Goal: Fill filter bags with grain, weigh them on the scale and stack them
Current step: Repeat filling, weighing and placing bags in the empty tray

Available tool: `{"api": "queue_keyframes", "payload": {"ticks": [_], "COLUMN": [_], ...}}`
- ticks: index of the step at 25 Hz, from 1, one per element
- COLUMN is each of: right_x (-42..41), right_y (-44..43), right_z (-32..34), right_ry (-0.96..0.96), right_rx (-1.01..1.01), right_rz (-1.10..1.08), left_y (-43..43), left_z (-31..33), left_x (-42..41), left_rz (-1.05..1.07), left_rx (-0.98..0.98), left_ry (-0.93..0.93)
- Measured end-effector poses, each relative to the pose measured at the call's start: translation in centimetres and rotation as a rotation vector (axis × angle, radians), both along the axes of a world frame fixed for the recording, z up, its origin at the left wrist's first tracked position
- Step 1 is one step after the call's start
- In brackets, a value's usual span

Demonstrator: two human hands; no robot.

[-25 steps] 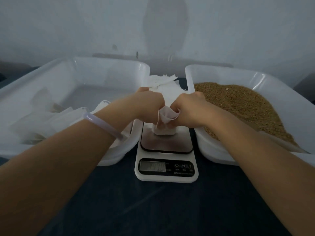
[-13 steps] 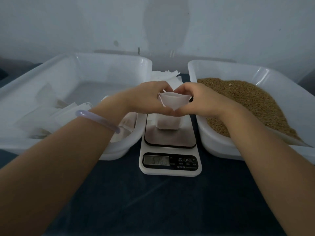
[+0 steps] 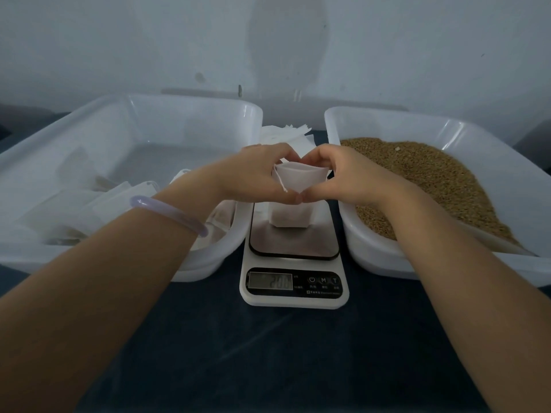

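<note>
The filter bag [image 3: 299,177] stands on the plate of the scale [image 3: 293,293], in the middle of the desk [image 3: 268,362], and both hands hold its upper part. The left hand [image 3: 256,175] pinches the left side of the bag's top and the right hand [image 3: 350,177] pinches the right side. Each grip is closed on the bag with curled fingers, and the two thumbs touch each other in front of it. The top of the bag is white and a thin string hangs at its left edge. The lower part, under the thumbs, looks darker and rests on the plate.

The display [image 3: 270,281] of the scale is lit, but the digits are too blurred to read with certainty.

Just left of the scale is a white tub [image 3: 190,100] with filled bags [image 3: 89,210] lying in its near part. Just right of the scale is a second tub [image 3: 387,117] – it holds a heap of brown grain [image 3: 423,174]. Behind the scale, between the two tubs, there is a pile of empty bags [image 3: 286,133].

The left wrist wears a pale bracelet [image 3: 170,213].
</note>
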State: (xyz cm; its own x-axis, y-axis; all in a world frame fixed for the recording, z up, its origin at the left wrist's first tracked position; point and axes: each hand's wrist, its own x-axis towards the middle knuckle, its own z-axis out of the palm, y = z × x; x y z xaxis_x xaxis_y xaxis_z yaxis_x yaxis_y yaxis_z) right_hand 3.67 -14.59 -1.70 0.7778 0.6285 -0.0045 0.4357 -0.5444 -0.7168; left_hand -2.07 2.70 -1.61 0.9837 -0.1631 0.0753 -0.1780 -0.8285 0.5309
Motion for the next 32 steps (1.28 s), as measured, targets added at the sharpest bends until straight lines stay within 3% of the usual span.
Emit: {"api": "queue_keyframes", "payload": {"ticks": [12,20,25,29,32], "right_x": [0.0,-0.8,-1.4,-1.9,-1.7], "right_y": [-0.2,-0.8,-0.3,-0.5,-1.4], "right_z": [0.0,0.3,0.3,1.9,3.0], "right_ry": [-0.007,-0.149,-0.155,-0.078,-0.009], "right_rx": [0.045,0.265,0.043,0.547,0.694], "right_rz": [0.023,0.034,0.07,0.08,0.079], "left_y": [-0.2,-0.2,-0.3,-0.6,-1.3], "left_z": [0.0,-0.1,0.0,1.2,1.8], "left_x": [-0.1,-0.1,-0.1,-0.9,-0.8], "left_rz": [0.024,0.055,0.031,-0.045,-0.124], "left_rx": [0.022,0.058,0.101,-0.205,-0.464], "left_ry": [-0.007,0.011,-0.006,-0.083,-0.058]}}
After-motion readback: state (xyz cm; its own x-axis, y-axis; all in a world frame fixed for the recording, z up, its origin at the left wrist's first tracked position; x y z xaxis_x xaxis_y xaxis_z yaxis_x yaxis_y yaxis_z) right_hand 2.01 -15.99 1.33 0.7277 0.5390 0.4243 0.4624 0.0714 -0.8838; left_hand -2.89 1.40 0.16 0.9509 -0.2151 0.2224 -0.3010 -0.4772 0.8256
